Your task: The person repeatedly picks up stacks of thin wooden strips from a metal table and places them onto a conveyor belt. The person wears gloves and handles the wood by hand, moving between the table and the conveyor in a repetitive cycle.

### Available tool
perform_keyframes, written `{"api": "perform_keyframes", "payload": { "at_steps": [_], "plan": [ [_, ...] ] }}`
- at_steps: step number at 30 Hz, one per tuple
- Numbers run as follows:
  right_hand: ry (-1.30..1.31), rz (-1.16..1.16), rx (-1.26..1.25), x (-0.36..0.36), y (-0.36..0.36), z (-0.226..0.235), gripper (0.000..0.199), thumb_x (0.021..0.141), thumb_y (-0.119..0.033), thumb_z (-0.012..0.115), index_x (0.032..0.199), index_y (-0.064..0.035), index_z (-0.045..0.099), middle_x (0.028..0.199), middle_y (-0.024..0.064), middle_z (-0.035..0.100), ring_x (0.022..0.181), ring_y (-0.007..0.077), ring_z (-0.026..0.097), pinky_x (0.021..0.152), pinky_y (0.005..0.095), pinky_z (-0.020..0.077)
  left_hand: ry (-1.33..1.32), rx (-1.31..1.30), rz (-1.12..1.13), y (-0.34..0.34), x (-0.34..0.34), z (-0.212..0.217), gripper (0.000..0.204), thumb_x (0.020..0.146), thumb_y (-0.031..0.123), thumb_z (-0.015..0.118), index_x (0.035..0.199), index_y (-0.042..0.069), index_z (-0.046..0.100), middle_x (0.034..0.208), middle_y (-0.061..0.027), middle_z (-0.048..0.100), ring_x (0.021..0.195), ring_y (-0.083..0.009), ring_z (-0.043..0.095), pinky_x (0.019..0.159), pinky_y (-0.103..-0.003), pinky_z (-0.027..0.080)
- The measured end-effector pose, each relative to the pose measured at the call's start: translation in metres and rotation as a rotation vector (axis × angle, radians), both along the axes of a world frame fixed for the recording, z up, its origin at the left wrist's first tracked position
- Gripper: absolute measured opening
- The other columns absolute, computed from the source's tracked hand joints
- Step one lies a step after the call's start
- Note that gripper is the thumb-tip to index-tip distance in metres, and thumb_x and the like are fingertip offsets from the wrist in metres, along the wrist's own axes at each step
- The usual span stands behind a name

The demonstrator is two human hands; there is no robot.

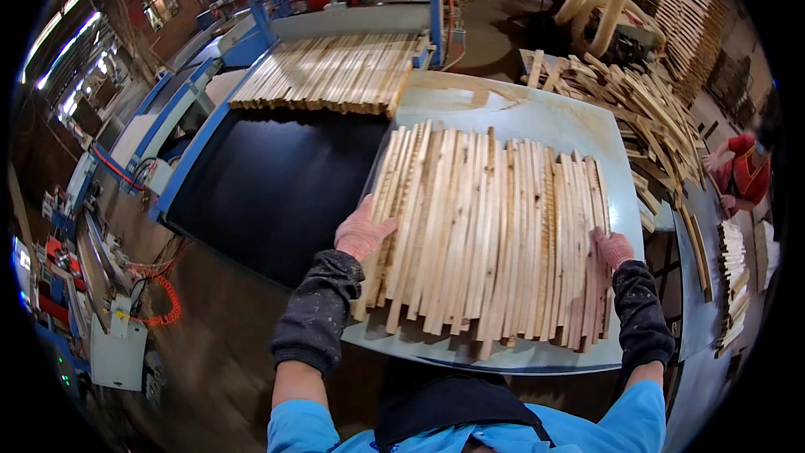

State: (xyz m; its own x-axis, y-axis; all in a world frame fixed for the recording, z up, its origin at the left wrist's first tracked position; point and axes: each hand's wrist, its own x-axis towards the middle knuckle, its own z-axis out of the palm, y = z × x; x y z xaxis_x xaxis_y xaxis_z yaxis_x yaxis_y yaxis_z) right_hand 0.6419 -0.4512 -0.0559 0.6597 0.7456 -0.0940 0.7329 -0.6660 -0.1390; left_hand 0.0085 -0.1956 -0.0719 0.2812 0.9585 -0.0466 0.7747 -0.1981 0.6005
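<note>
I have the left hand (365, 233), in a pale pink glove, at nine o'clock on the bundle of wooden strips (490, 239), its thumb spread apart from the fingers and set against the outermost strips. The right hand (613, 248), gloved alike, sits at three o'clock with its fingers bent against the opposite edge; whether they are clamped on any strip I cannot tell, nor how hard either palm presses.

Between the hands, the strips lie side by side on the pale table (537, 109), lengths running toward twelve. Their six o'clock ends are ragged, some jutting out past others.

I judge the step in hand to be bracketing the layer from both sides, to square it up or shift it as one. To my mind the next move calls for even inward pressure from both palms, kept low, so that no strip buckles upward or slips out of the middle.

Further out, the black belt (277, 189) lies between nine and ten, just beside the table. Between ten and eleven, a second row of strips (327, 71) rests on it near the blue frame (435, 17). A heap of loose wood (641, 105) lies between one and two, and a co-worker in red (746, 174) is between two and three.
</note>
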Motion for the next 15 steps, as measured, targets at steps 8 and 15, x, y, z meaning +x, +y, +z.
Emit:
{"api": "perform_keyframes", "payload": {
  "at_steps": [8,15],
  "plan": [
    [-0.187,0.187,0.070,-0.034,0.043,-0.019,0.038,0.112,-0.018,0.043,0.139,0.0006,0.063,0.114,0.0312,0.073,0.107,0.0527,0.069,0.094,0.0592,0.0551,0.024,0.189,0.099,-0.024,-0.021,-0.003,0.107,0.091,0.071,0.067,0.165,0.001,0.038,0.154,-0.0240,0.058,0.141,-0.0354,0.056,0.119,-0.045,0.042],
    [0.455,-0.123,0.475,0.001,0.053,-0.059,0.090,0.108,-0.070,0.040,0.122,0.0136,0.071,0.108,0.0286,0.076,0.101,0.0422,0.072,0.092,0.0529,0.0513,0.112,-0.086,0.072,-0.030,-0.022,0.034,0.109,0.098,0.073,0.057,0.172,0.002,0.021,0.166,-0.0242,0.046,0.156,-0.0356,0.040,0.129,-0.046,0.026]
  ]
}}
